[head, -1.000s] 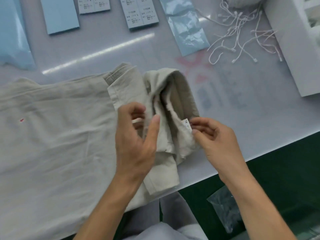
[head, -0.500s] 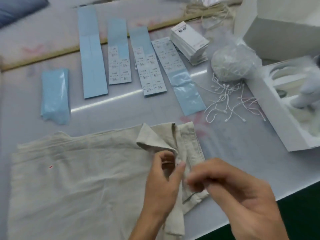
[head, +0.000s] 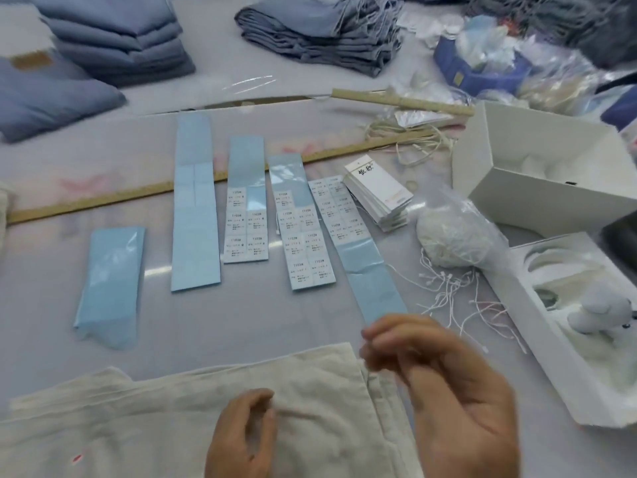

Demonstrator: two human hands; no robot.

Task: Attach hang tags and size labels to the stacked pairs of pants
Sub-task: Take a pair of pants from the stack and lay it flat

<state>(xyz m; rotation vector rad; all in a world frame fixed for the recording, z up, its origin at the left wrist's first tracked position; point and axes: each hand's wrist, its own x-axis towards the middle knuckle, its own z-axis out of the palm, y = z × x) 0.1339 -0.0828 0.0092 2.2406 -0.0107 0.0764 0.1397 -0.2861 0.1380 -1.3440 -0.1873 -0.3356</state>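
A pair of beige pants (head: 165,419) lies flat at the near edge of the table, its waistband to the right. My left hand (head: 241,439) hovers low over the pants with thumb and fingers loosely curved, holding nothing. My right hand (head: 444,384) is raised above the waistband, blurred, its fingers loosely bent with nothing visible in them. Beyond lie sheets of size labels (head: 306,239) on blue backing, a stack of white hang tags (head: 379,198), loose white tag strings (head: 455,294) and a bag of strings (head: 455,239).
Bare blue backing strips (head: 194,215) lie at left centre. A white box lid (head: 544,177) and a white tray (head: 537,326) holding a grey toy stand at right. A long ruler (head: 103,200) crosses the table. Folded blue pants (head: 113,39) are stacked at the back.
Both hands have let go of the folded-back waistband, which now lies flat. The right hand has lifted off the pants. The view has tilted up toward the far side of the table.
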